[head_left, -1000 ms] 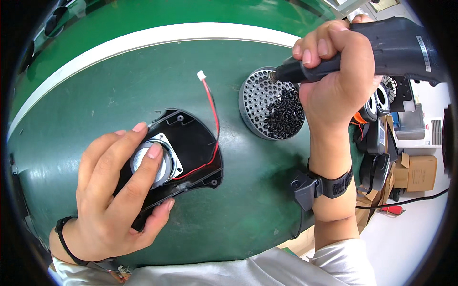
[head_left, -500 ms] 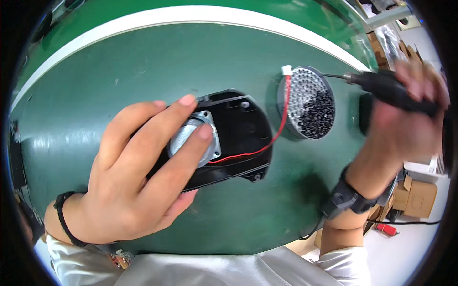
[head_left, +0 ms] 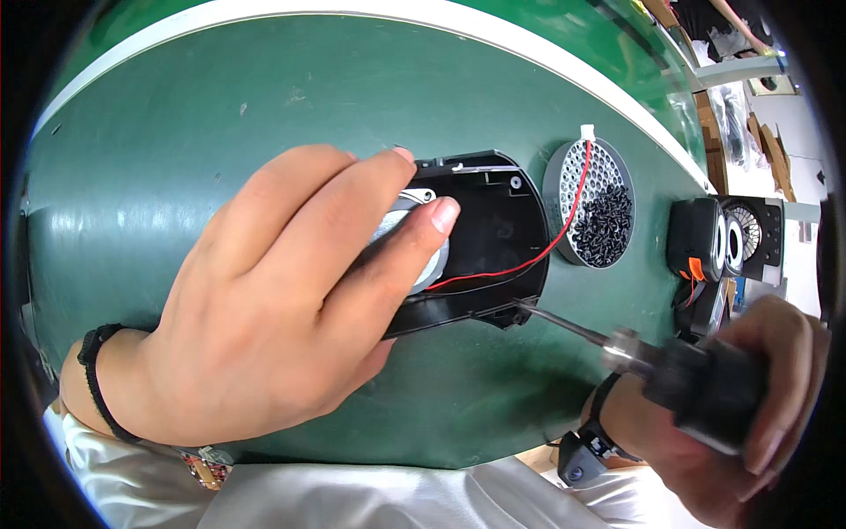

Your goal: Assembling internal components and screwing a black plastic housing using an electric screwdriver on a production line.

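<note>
My left hand (head_left: 256, 309) is closed on a black plastic housing (head_left: 498, 225), fingers over its inner side. Partly covered by those fingers is a round silver speaker (head_left: 434, 266) seated in the housing. From it a red wire (head_left: 538, 258) runs to a white connector (head_left: 588, 132) at the rim of a round grey dish (head_left: 553, 203). Black screws (head_left: 604, 231) are heaped in the dish. My right hand (head_left: 784, 379) is wrapped around a black electric screwdriver (head_left: 705, 388). Its bit points at the housing's near right corner; whether it touches or carries a screw, I cannot tell.
Black speaker boxes (head_left: 693, 231) stand at the table's right edge, one with an orange tag. The green table (head_left: 176, 194) ends in a white strip (head_left: 291, 11) at the far side. Cardboard (head_left: 712, 141) and plastic bags (head_left: 730, 110) lie beyond on the right.
My right hand has brought the screwdriver from beside the dish down and left to the housing's near right corner. My left hand and the housing sit further right in view, as does the dish.
</note>
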A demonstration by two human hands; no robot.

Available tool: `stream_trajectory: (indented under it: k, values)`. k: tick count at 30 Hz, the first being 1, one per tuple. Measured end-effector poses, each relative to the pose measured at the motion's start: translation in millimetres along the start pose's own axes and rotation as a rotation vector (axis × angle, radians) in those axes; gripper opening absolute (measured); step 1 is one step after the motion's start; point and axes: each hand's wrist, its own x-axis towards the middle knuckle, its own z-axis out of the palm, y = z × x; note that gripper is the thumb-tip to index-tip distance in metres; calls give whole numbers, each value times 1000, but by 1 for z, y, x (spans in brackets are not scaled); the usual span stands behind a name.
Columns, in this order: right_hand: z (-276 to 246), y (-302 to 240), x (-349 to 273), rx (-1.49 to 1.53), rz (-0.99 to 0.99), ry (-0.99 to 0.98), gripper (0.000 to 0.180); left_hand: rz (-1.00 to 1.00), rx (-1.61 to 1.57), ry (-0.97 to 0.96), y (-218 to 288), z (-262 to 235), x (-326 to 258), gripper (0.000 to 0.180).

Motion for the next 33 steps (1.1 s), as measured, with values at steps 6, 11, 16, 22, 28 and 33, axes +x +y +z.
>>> stream_trajectory:
  k: [6,11,16,22,28,33]
  values:
    - [-8,27,-16,34,-20,-13,23,-31,11,52,3,7,-4,94]
    - [-2,38,-15,35,-83,-12,30,-22,7,57,0,8,-4,94]
    - [-7,38,-11,56,-91,-62,30,-1,20,70,0,7,-3,93]
    - [-6,41,-12,43,-26,-87,29,214,167,158,-23,23,-5,93]
    - [-10,39,-11,10,-27,-94,29,212,196,144,-21,22,-5,93]
    - [-10,37,-10,-7,0,-101,31,84,106,49,1,-2,6,93]
